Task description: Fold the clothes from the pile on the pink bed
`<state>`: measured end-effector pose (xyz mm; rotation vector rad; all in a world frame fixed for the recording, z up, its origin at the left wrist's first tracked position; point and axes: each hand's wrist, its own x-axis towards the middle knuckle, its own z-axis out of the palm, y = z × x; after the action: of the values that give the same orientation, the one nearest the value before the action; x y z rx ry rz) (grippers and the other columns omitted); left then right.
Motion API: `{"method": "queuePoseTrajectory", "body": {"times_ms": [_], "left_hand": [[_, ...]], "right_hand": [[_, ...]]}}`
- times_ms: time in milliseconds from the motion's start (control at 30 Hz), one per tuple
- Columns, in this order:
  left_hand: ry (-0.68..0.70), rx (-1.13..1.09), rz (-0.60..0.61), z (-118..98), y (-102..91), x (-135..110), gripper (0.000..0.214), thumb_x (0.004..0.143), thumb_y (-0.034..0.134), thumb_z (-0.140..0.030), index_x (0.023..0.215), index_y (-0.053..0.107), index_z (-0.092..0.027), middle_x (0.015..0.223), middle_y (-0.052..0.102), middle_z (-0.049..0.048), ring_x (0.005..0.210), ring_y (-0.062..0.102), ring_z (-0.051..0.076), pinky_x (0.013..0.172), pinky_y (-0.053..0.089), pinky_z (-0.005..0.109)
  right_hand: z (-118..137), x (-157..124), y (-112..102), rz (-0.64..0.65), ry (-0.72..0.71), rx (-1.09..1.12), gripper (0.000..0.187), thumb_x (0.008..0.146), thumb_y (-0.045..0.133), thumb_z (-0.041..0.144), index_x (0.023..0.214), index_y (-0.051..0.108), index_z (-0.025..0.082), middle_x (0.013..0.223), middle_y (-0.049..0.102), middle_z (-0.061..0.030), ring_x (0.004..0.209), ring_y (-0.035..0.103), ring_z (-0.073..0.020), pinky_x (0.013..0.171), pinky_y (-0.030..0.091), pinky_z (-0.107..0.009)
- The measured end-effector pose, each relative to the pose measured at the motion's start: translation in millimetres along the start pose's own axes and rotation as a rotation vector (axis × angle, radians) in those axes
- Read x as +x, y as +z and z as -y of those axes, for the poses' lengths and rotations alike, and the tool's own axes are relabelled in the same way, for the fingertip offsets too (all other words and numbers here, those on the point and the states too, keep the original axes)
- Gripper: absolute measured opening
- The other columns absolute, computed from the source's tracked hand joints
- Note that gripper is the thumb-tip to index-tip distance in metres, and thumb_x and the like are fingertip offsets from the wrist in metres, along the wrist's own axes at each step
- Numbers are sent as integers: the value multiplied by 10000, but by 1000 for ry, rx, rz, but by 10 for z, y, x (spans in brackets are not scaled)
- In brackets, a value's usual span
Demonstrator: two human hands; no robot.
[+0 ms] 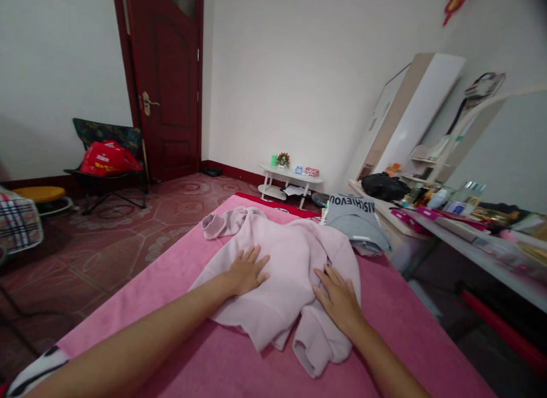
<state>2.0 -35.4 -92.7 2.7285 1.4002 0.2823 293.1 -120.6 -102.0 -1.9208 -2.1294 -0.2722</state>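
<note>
- Hands, head view: two, bare. Left hand (pixel 248 271) palm down, fingers spread, on the left middle of the garment; right hand (pixel 337 295) likewise palm down, fingers spread, on its right side. No pinch visible in either; pressure cannot be told.
- Garment: one pale pink, long-sleeved sweatshirt of soft, thick fabric (pixel 282 255), lying loosely spread and rumpled on a deep pink plush cover (pixel 179 307), directly beneath both hands and extending beyond them.
- Lie: longest spread diagonal, from the far-left cuff (pixel 211 227) to the near-right cuff (pixel 314 352). Hem toward the person; collar not clearly made out.
- Nearness: left hand nearer the far-left cuff; right hand nearer the near-right cuff, just beside the folded-back sleeve. A gap of garment lies between the hands.
- Adjacent: pile of folded clothes, grey uppermost (pixel 356 221), beyond the right hand, close to the sweatshirt's far-right edge.
- Writing, pile: bold dark capitals, legible as "ISCHIEVOU", first letter cut off.
- Writing, sweatshirt: small dark lettering by the far-left sleeve, not fully legible.
- Writing, glossy red plastic bag (pixel 105 158) on a dark patterned folding chair (pixel 106 133): white and yellow characters, too blurred to read.
- Labels, bottles (pixel 464 198) on the white dressing surface (pixel 482 261): illegible.
</note>
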Motion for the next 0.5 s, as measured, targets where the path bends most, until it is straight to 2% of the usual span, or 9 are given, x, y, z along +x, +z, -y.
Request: {"method": "queuePoseTrajectory", "body": {"times_ms": [67,133,300,500], "left_hand": [[-43,7,-15,-12,198,-100,598,937,320,-566,1444,378,-256,1537,272,152,1405,255,339,1093,229,555],[-61,1,-29,6,283,-123,603,940,290,-583,1457,351,-278,1555,237,130,1421,219,323,1109,192,547],[-65,-39,-56,53,297,-84,601,930,310,-602,1438,387,-290,1548,269,107,1408,252,319,1116,190,520],[-64,-42,-71,59,291,-119,588,934,297,-599,1423,410,-292,1533,308,94,1398,281,304,1113,216,486]], "right_hand": [[-21,-199,173,-4,45,39,507,938,368,412,1416,413,246,1439,452,-122,1341,385,-305,1034,307,-612],[-42,-304,241,-44,64,73,513,936,379,419,1417,407,242,1433,464,-108,1339,392,-285,1045,317,-581],[-41,-385,231,-109,67,148,416,919,435,409,1260,580,220,1366,541,-92,1288,454,-272,1037,357,-506],[-52,-419,239,-159,16,252,377,915,422,380,1134,655,181,1277,604,-106,1225,509,-250,1032,380,-441]]}}
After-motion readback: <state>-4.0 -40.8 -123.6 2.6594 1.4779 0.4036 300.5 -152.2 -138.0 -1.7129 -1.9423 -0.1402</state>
